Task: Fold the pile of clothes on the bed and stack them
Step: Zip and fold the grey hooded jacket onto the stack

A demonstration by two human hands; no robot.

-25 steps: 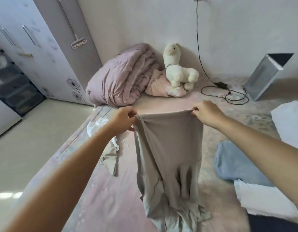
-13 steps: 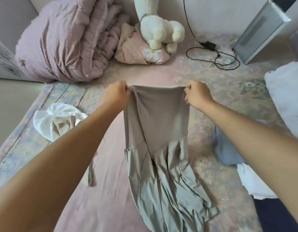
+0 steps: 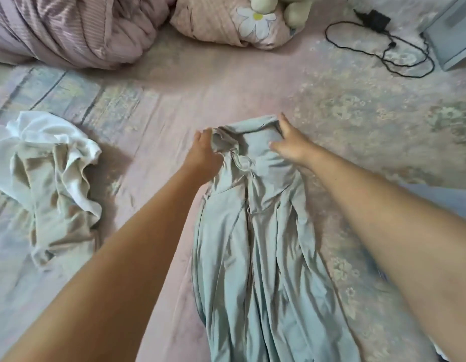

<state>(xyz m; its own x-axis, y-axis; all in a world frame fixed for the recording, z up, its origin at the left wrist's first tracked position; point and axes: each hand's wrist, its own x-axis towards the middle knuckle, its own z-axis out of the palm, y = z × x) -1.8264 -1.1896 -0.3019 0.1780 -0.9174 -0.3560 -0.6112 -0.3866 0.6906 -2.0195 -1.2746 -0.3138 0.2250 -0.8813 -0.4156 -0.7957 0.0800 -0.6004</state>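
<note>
Laying grey garment [image 3: 255, 231] flat mid-bed, no fold made yet. Left hand [image 3: 204, 155] grips bunched far-left corner; right hand [image 3: 289, 146] presses far edge, fingers spread straight. Crumpled white-and-beige clothes [image 3: 49, 173] left, unfolded. Most work remains.

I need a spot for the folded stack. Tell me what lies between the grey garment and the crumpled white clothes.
Head view: only the left forearm crosses above that stretch; under it the pink bedsheet lies bare between the grey garment and the crumpled white clothes.
</note>
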